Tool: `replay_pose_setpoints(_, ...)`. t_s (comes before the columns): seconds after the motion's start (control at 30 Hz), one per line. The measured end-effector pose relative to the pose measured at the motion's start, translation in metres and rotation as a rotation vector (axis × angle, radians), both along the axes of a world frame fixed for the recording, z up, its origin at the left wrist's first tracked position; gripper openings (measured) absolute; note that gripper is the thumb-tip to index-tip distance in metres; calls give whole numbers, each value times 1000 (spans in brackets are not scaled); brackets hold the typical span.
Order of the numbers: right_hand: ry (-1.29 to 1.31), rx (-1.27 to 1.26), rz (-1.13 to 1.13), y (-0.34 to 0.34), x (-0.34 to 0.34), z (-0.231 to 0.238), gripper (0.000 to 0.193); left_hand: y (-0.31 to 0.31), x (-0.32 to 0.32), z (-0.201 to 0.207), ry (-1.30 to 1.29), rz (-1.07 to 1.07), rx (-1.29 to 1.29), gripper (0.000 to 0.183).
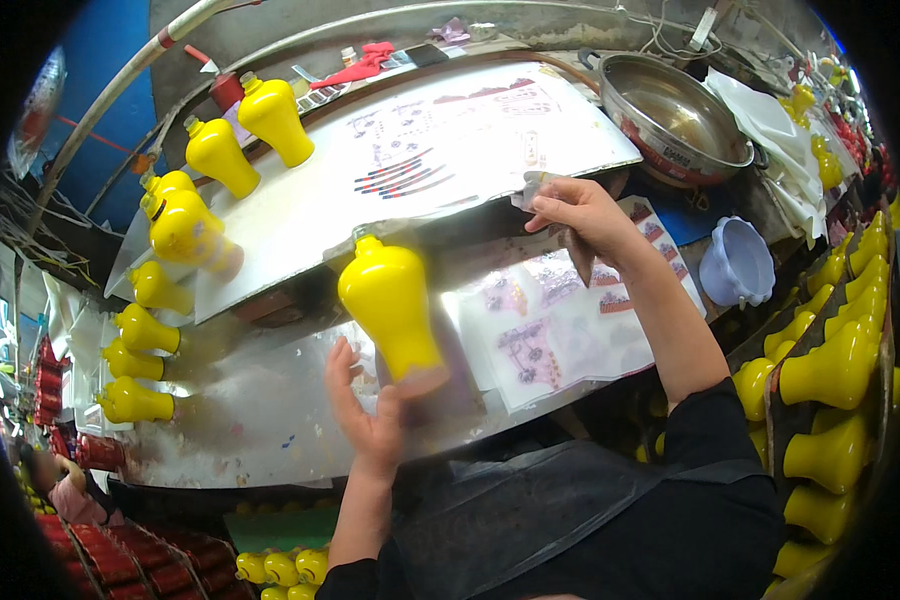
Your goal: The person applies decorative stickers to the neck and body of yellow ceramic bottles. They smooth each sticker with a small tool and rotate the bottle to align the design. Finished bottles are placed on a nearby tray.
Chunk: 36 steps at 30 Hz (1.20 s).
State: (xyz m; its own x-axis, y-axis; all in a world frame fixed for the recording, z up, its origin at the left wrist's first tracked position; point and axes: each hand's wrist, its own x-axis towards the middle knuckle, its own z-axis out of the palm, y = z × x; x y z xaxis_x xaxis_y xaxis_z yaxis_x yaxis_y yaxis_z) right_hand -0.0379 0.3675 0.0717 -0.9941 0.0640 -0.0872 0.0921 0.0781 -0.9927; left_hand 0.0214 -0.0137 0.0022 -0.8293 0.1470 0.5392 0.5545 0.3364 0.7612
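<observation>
A glossy yellow vase (385, 295) with a narrow neck stands on the wet metal worktop in front of me. Its pale base points toward me. Beside the base, on its left, my left hand (370, 420) has fingers and thumb apart and holds nothing; whether it touches the vase I cannot tell. To the right, my right hand (590, 220) is raised over the worktop with a small pale piece of film (533, 188) pinched between thumb and fingers. A brownish flat piece (576, 256) shows under that hand's other fingers. Below it lie printed decal sheets (540, 345).
Several yellow vases (220, 155) line the left side. Thin striped decal strips (405, 175) lie on the raised white board (470, 115). A metal pan (675, 110) and a pale blue basin (738, 262) stand at right, above racks of yellow vases (825, 450).
</observation>
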Motion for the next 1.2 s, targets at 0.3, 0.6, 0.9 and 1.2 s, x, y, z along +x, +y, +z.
replay_pose_setpoints(0.3,-50,-268,249,-68,57,43,56,68,-14,66,394,9,-152,45)
replay_pose_setpoints(0.6,146,32,370,-118,103,45,68,76,-15,88,529,60,-179,27)
replay_pose_setpoints(0.9,305,257,308,-145,89,53,38,30,22,79,-119,-166,192,12)
replay_pose_setpoints(1.2,226,482,253,-164,-9,40,32,13,-16,46,-483,-84,321,33)
